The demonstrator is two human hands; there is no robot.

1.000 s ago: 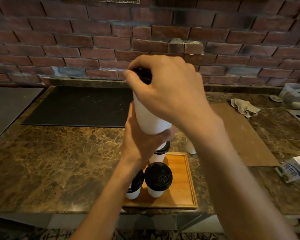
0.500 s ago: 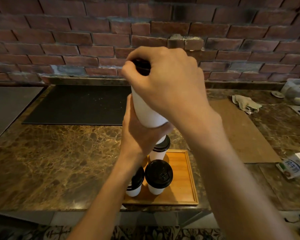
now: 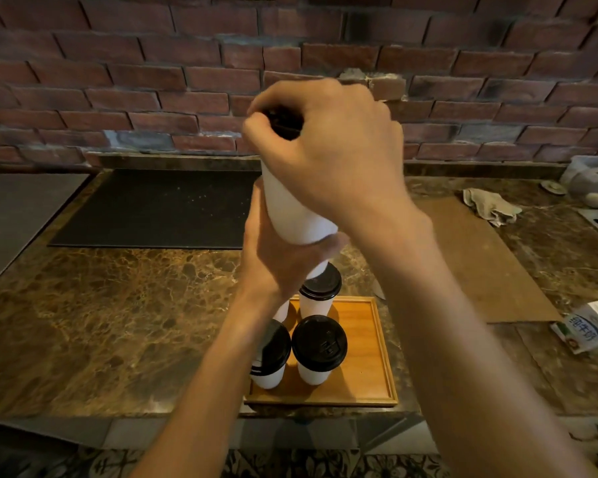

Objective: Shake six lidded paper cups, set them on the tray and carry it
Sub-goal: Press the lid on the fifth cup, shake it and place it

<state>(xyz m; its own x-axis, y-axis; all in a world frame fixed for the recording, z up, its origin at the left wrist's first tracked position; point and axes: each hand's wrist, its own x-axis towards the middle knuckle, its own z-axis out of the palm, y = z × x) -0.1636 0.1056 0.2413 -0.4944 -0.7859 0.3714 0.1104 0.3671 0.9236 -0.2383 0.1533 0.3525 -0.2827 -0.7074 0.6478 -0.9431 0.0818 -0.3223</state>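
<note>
Head view: white lidded cup [image 3: 292,215] held in the air above the wooden tray [image 3: 366,357]. Right hand [image 3: 332,150] curled over its black lid, left hand [image 3: 277,257] wrapped round its base. Three lidded cups [image 3: 319,343] visible standing on the tray's left half, partly hidden by the left arm.

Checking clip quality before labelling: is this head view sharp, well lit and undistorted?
Head view: dim, warm light. Head view: wide-angle lens bows the brick wall. Head view: right hand on the raised cup slightly motion-blurred; tray cups sharp.
</note>
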